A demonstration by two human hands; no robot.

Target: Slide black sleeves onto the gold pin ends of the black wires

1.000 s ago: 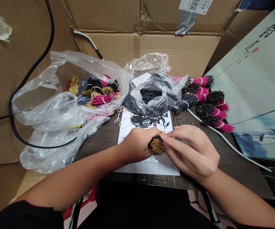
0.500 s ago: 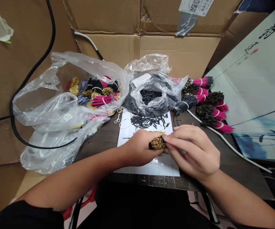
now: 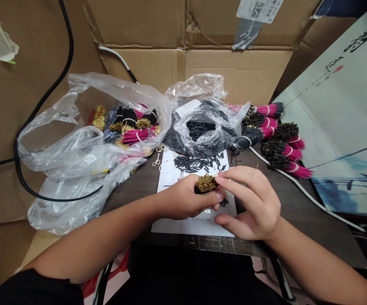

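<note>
Hands [image 3: 253, 205] shifted the bundle [image 3: 206, 183] above "E001-01" paper [image 3: 173, 228].

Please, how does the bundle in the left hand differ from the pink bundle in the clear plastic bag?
The held bundle is gripped by the left hand, while the pink bundle lies in the plastic bag. The held bundle turns its gold ends toward the camera; the pink bundle shows its long side. The held bundle shows gold and black, the pink bundle mostly pink with a white band. Both have gold-coloured ends.
</note>
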